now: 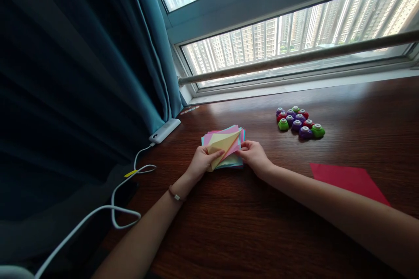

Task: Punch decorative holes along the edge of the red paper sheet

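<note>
Hidden or cut off, as I see it from my remote seat: both forearms, cropped by the frame; one white object, clipped at the lower left corner; fingers beneath the paper, out of my sight; number of sheets, too fine to count.

Paper stack, one: at mid-view on the brown desk, between the hands; pink, blue and pale green edges, loosely fanned. Yellow sheet on top, its right side curled up from the pink beneath.

Left hand: thumb pressed on the yellow sheet, gripping it; bracelet at the wrist. Right hand: thumb and forefinger pinched together at the stack's right edge (which sheets, I cannot tell).

Surroundings: red sheet, flat, partly covered by the right forearm; cluster of green, purple and red pieces, white-topped, beyond it; white device by the blue curtain, trailing a looped white cable with a yellow tag; window, crossed by a rail.
</note>
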{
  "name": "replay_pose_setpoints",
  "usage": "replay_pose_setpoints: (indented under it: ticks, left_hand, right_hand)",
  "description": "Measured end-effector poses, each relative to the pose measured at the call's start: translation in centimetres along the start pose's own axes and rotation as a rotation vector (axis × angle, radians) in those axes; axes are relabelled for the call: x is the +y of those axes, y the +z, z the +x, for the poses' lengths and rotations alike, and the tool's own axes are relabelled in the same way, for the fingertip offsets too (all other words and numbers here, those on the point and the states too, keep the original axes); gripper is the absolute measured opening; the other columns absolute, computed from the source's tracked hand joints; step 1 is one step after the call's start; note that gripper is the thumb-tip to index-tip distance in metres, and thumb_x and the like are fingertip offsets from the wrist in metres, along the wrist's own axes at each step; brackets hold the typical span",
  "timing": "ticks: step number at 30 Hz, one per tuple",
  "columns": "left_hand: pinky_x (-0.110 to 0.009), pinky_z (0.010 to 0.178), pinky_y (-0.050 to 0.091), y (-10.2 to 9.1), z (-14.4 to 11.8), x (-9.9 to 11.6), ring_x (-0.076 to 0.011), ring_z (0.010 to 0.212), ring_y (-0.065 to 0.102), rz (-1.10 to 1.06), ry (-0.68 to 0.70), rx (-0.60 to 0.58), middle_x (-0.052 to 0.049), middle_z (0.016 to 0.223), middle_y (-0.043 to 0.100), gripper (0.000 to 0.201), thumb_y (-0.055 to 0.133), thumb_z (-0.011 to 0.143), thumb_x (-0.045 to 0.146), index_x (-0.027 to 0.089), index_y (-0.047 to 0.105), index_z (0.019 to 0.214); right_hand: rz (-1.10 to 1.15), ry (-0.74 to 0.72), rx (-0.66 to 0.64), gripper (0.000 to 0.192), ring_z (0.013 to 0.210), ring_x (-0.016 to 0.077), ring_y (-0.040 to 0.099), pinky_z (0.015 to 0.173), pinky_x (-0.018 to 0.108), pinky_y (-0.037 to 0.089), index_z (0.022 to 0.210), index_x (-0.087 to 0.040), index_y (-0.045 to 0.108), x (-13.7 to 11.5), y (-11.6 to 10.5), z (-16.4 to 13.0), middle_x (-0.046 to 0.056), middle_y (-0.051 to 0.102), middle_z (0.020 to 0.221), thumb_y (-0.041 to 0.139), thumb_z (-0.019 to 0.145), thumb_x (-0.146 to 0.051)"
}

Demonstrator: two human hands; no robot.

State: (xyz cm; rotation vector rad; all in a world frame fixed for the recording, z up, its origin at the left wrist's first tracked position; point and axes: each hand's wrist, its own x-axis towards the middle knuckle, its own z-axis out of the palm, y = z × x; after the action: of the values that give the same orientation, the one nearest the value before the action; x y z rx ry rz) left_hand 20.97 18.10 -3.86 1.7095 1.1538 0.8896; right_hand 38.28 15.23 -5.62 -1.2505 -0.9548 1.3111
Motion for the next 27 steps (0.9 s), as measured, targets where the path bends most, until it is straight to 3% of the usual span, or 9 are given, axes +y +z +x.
replay_pose_setpoints:
  ticks: [4, 6, 8, 11, 14, 21, 27]
  left_hand:
    - [-0.03, 0.068, 0.05, -0.3, 0.0, 0.3, -0.0232, 0.079, 0.062, 0.091, 0.073, 0.064, -0.007, 0.092, 0.068, 0.043, 0.072, 0.067, 0.039, 0.014, 0.065, 0.101]
    - [-0.028, 0.074, 0.048, -0.4, -0.2, 0.6, -0.022, 0.088, 0.061, 0.15, 0.126, 0.108, -0.005, 0.111, 0.062, 0.059, 0.071, 0.069, 0.034, 0.02, 0.051, 0.123]
    - [-0.027, 0.08, 0.045, -0.4, -0.5, 1.0, -0.0207, 0.093, 0.059, 0.211, 0.171, 0.115, -0.003, 0.122, 0.055, 0.065, 0.067, 0.073, 0.031, 0.027, 0.04, 0.132]
    - [-0.028, 0.085, 0.042, -0.2, -0.8, 1.3, -0.0218, 0.093, 0.06, 0.282, 0.208, 0.026, -0.001, 0.115, 0.061, 0.045, 0.067, 0.074, 0.032, 0.027, 0.057, 0.118]
    - [-0.031, 0.085, 0.042, 0.0, -0.8, 1.2, -0.0246, 0.092, 0.059, 0.325, 0.213, -0.028, -0.001, 0.102, 0.066, 0.04, 0.075, 0.064, 0.034, 0.026, 0.065, 0.102]
    - [-0.032, 0.079, 0.045, -0.2, 0.0, 0.1, -0.0221, 0.082, 0.061, 0.302, 0.177, 0.058, -0.004, 0.093, 0.065, 0.028, 0.064, 0.075, 0.032, 0.02, 0.061, 0.1]
    - [-0.031, 0.09, 0.041, -0.2, 0.4, -0.3, -0.0219, 0.104, 0.054, 0.19, 0.192, 0.096, -0.006, 0.119, 0.054, 0.05, 0.062, 0.075, 0.026, 0.02, 0.046, 0.122]
  right_hand:
    - [-0.064, -0.028, 0.029, 0.017, 0.059, 0.0169, 0.061, 0.05, 0.024, 0.046, 0.071, -0.016, 0.06, 0.0, 0.0, 0.0, 0.003, 0.065, 0.063, 0.069, 0.059, -0.024]
    - [-0.082, -0.041, 0.036, 0.019, 0.056, 0.0153, 0.059, 0.048, 0.023, 0.044, 0.073, -0.016, 0.06, -0.1, -0.1, -0.1, 0.002, 0.065, 0.062, 0.069, 0.059, -0.025]
    - [-0.091, -0.052, 0.036, 0.021, 0.053, 0.0138, 0.057, 0.046, 0.022, 0.043, 0.074, -0.016, 0.06, 0.0, -0.1, -0.1, 0.002, 0.065, 0.062, 0.069, 0.059, -0.026]
    - [-0.091, -0.062, 0.032, 0.023, 0.051, 0.0124, 0.055, 0.045, 0.021, 0.041, 0.075, -0.016, 0.059, 0.0, -0.1, -0.1, 0.001, 0.064, 0.06, 0.07, 0.059, -0.028]
    - [-0.081, -0.067, 0.021, 0.024, 0.049, 0.0119, 0.054, 0.044, 0.021, 0.04, 0.074, -0.016, 0.058, 0.1, -0.2, -0.1, 0.0, 0.062, 0.059, 0.07, 0.059, -0.03]
    - [-0.077, -0.07, 0.011, 0.026, 0.054, 0.013, 0.057, 0.047, 0.022, 0.042, 0.076, -0.015, 0.059, 0.4, -0.2, 0.1, 0.0, 0.061, 0.059, 0.072, 0.059, -0.03]
    - [-0.102, -0.073, 0.026, 0.027, 0.057, 0.0146, 0.059, 0.05, 0.023, 0.045, 0.076, -0.015, 0.059, 0.5, -0.2, 0.2, 0.001, 0.063, 0.062, 0.073, 0.059, -0.031]
